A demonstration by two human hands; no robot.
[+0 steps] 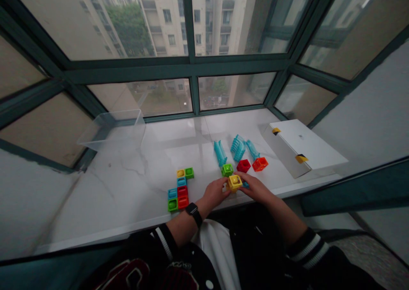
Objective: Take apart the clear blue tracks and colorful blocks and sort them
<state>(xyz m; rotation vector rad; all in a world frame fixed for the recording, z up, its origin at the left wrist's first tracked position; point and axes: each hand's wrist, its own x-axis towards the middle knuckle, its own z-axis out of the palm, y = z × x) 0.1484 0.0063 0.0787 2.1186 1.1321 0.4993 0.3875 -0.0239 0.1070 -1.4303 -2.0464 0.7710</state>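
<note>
My left hand (217, 192) and my right hand (255, 187) meet near the front edge of the sill, both closed on a yellow block (235, 182). A bit of blue (245, 184) shows under my right fingers; whether it is joined to the yellow block I cannot tell. Just beyond my fingers lies a green block (227, 169). A dark red block (243, 166) and an orange-red block (260, 164) rest behind my right hand. To the left of my left hand, several coloured blocks stand together in a stepped shape, with a red block (182, 197) among them.
Clear turquoise ribbed pieces (238, 148) lie behind the loose blocks. A transparent plastic bin (118, 132) stands at the back left of the white marbled sill (134, 196). On the right is a white box (303, 143) with yellow-black tabs. Green-framed windows (239, 64) border the back.
</note>
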